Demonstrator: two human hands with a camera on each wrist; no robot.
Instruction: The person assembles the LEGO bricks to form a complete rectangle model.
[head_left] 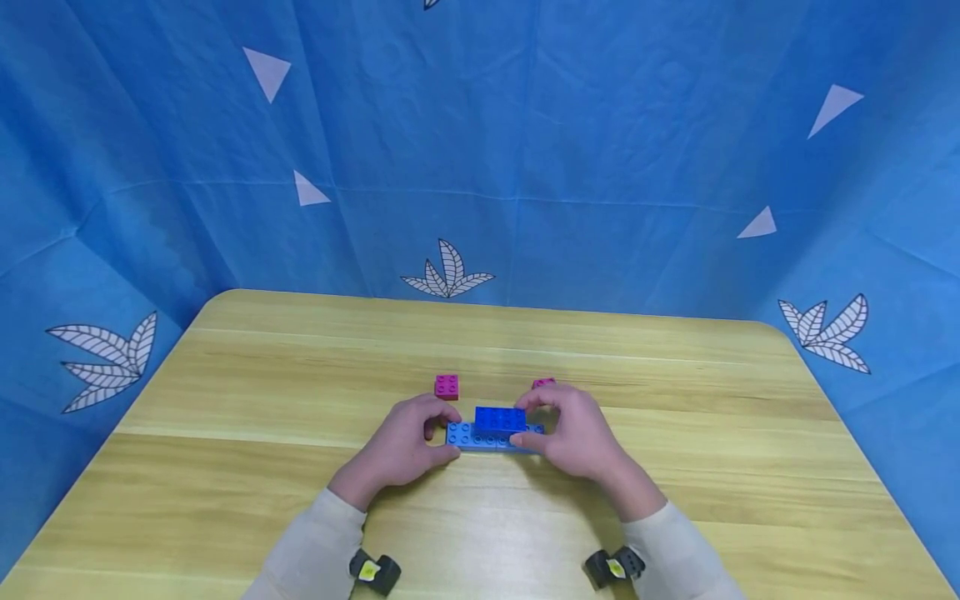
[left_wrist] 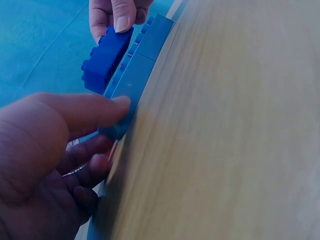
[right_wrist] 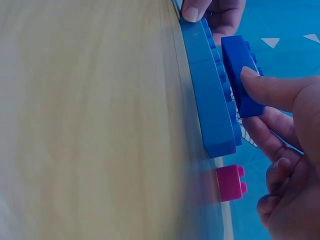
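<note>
Wood-grain table (head_left: 225,417); I see left hand (head_left: 408,442) half-closed, pinching light-blue studded plastic row (head_left: 465,439); right hand (head_left: 577,433) likewise pinching dark-blue plastic brick (head_left: 495,419) above; magenta plastic brick (head_left: 447,387) beyond left hand.

- dark blue brick (head_left: 500,419): deep, plain blue
- light blue bricks (head_left: 487,444): paler, like sky
- little bricks (head_left: 447,387): bright pink
- worktop (head_left: 675,400): yellowy wood with long streaks
- cloth (head_left: 600,158): blue, pale triangles, white leaves with black lines
- sleeves (head_left: 318,546): pale grey
- wrist gadgets (head_left: 387,575): black, yellow patch
</note>
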